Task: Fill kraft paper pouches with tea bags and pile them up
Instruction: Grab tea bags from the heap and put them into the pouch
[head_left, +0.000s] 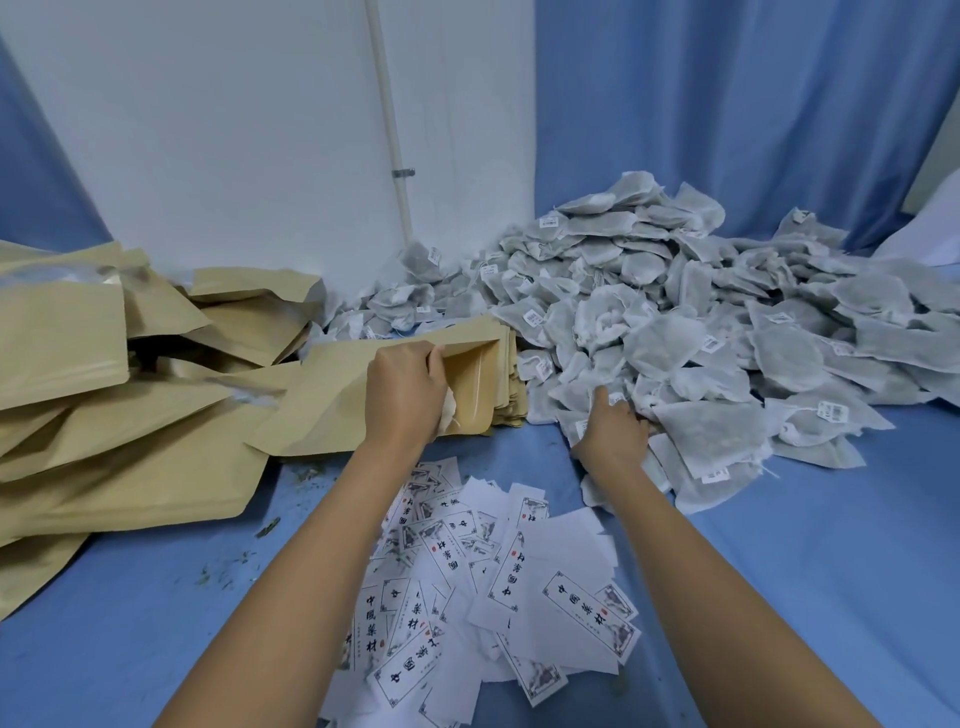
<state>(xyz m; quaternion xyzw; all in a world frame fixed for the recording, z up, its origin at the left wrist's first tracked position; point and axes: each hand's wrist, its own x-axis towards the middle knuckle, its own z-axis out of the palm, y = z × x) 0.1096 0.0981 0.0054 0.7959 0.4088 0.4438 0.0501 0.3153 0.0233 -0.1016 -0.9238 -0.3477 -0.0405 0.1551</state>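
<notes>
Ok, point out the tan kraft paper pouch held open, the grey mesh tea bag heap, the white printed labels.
Tan kraft paper pouch (472, 384): head view, inner mouth.
Grey mesh tea bag heap (670, 332): head view, middle.
White printed labels (511, 574): head view, central label.

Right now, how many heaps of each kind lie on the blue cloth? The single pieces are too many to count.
Tea bag heap: 1
Kraft pouch heaps: 2, loose pile and flat stack
Printed label heap: 1
Total: 4
</notes>
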